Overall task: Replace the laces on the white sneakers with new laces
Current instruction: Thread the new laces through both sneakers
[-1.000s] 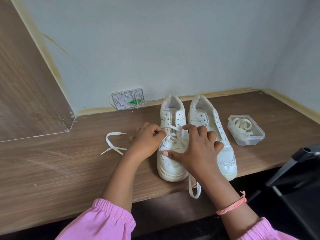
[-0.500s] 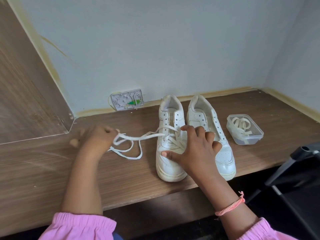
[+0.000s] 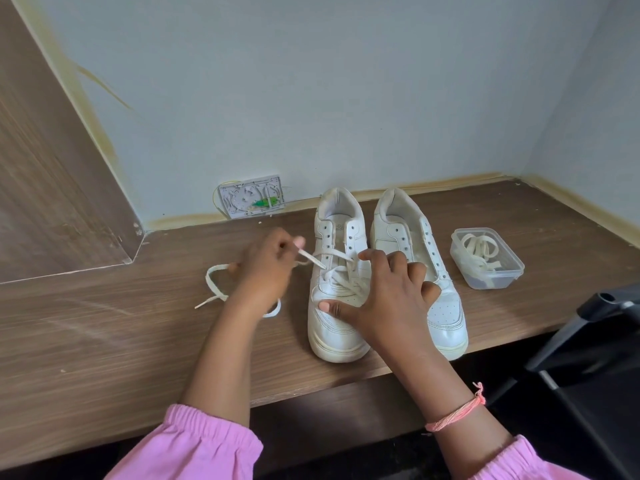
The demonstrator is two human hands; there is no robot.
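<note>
Wooden desk (image 3: 104, 341): sneakers (image 3: 337, 306), lace (image 3: 216, 282), tub (image 3: 485, 258).

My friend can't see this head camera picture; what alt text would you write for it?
A person's left hand pinches the tip of a white flat lace beside the left white leather sneaker, half laced, while the right hand presses on its front. The right white sneaker has no lace; a clear plastic box of laces sits on the brown wooden shelf.
</note>
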